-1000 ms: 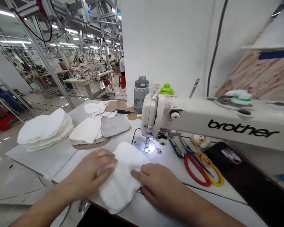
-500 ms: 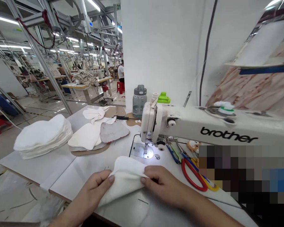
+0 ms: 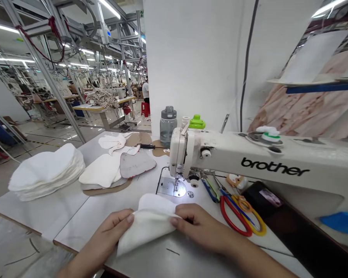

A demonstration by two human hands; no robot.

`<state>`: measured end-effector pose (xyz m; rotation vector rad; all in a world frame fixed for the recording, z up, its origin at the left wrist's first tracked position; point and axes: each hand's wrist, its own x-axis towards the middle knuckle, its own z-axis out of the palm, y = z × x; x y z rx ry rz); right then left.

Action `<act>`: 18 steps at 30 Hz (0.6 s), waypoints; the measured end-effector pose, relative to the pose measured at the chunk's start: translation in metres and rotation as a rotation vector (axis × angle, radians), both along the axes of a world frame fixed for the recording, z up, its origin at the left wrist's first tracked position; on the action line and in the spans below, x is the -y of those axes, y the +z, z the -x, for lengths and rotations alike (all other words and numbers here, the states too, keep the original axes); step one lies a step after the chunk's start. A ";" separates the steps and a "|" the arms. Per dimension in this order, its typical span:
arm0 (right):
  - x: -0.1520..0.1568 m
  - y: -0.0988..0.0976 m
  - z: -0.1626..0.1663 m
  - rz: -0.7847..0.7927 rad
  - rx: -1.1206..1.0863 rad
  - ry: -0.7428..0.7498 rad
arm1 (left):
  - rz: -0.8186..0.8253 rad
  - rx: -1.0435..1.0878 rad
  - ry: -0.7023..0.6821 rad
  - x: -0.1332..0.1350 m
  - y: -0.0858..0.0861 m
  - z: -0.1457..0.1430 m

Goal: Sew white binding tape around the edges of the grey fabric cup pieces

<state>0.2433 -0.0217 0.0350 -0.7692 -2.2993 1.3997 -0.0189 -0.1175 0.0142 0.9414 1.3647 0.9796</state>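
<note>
A white padded fabric piece [image 3: 147, 226] lies on the sewing table [image 3: 84, 216] in front of me, its near layer lifted and folded. My left hand [image 3: 111, 231] pinches its left edge with thumb and fingers. My right hand [image 3: 197, 226] pinches the right edge, fingers closed on the cloth. The piece sits just short of the needle plate [image 3: 171, 188] of the white Brother sewing machine [image 3: 249, 164].
A stack of white pads [image 3: 45, 172] sits at the table's left, with more cut pieces [image 3: 116, 170] behind. Red and yellow scissors [image 3: 239, 212], a blue snipper [image 3: 209, 190], a grey bottle [image 3: 167, 125] and a black phone [image 3: 274, 199] surround the machine. People work far behind.
A second ago both hands lay flat on the piece. They have since pinched its edges and lifted a layer, holding nearly still over the last half second.
</note>
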 end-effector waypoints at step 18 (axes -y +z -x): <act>-0.004 0.003 -0.006 -0.088 0.030 -0.055 | -0.273 -0.372 -0.461 0.027 0.022 0.036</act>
